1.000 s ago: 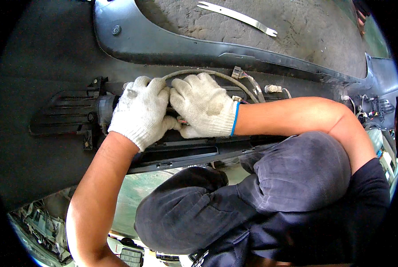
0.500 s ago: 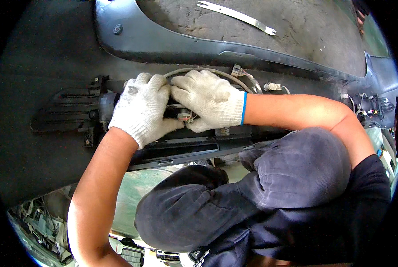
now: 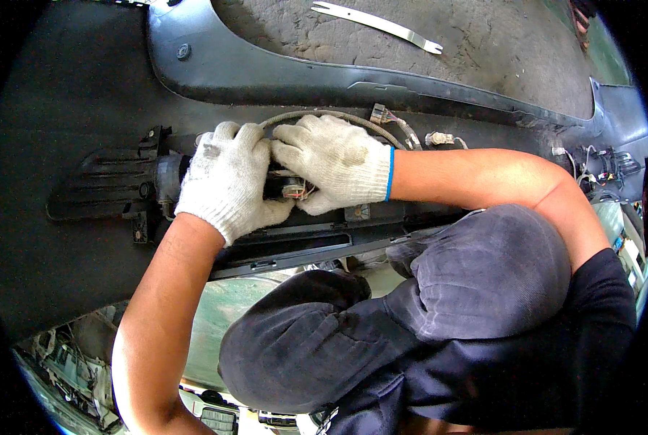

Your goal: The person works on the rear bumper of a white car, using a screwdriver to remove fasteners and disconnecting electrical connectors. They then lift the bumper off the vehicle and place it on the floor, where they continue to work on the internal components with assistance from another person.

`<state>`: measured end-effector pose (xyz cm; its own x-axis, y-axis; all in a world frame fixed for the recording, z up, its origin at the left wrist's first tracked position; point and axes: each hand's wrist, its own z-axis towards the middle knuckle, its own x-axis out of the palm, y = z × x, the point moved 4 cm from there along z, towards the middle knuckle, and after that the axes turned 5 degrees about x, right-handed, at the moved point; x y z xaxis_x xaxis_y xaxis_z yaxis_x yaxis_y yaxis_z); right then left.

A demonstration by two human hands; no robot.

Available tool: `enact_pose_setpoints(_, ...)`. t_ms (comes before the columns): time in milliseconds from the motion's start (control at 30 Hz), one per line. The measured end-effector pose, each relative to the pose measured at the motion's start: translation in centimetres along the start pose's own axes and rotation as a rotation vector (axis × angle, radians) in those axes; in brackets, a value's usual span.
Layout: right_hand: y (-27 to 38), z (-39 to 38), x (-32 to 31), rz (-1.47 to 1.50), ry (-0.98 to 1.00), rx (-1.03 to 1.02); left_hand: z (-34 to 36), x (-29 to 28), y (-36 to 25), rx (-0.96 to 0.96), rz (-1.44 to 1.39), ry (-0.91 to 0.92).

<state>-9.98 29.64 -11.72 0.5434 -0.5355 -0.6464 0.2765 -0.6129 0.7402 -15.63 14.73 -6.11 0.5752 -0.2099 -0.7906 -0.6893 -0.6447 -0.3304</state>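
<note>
person's got both gloves on, left hand (image 3: 224,181) and right hand (image 3: 336,165) curled over a black plastic panel (image 3: 84,101). small plug (image 3: 293,191) with wires sits between the thumbs. fingertips are hidden, so can't tell what either one's actually gripping. cable (image 3: 373,128) arcs just behind.

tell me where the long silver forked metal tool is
The silver metal tool lies on the rough grey floor, at the head view's top, right of centre, beyond the black plastic panel.

Worn grey ground (image 3: 483,58); pale green floor (image 3: 213,312).
</note>
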Motion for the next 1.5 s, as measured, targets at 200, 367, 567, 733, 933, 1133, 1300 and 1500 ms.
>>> enact_pose_setpoints(200,0.1,-0.1,0.2,-0.043,-0.145,-0.049,0.0,0.1,0.2,-0.001,-0.015,0.014)
enact_pose_setpoints(367,0.1,0.0,0.2,-0.024,-0.109,-0.006,0.0,0.0,0.6,-0.009,-0.070,0.014)
enact_pose_setpoints(567,0.1,0.0,0.4,0.011,-0.120,0.026,-0.1,-0.1,0.2,-0.043,-0.093,-0.028)
enact_pose_setpoints(733,0.2,0.1,0.5,0.050,-0.052,0.074,-0.2,0.2,0.4,-0.038,-0.059,-0.008)
enact_pose_setpoints(933,-0.2,0.3,-0.1,0.076,-0.001,0.021,-0.1,0.3,0.8,0.020,-0.076,-0.029)
enact_pose_setpoints(1133,-0.1,0.3,0.3,0.007,-0.021,0.006,0.2,0.2,0.5,-0.012,-0.020,0.012)
enact_pose_setpoints(1300,-0.4,0.2,0.3,-0.027,-0.160,-0.098,0.2,0.3,0.1,-0.029,0.011,0.017)
enact_pose_setpoints(1500,0.5,0.2,-0.7,-0.024,-0.079,-0.085,-0.2,0.2,0.3,-0.006,0.013,-0.015)
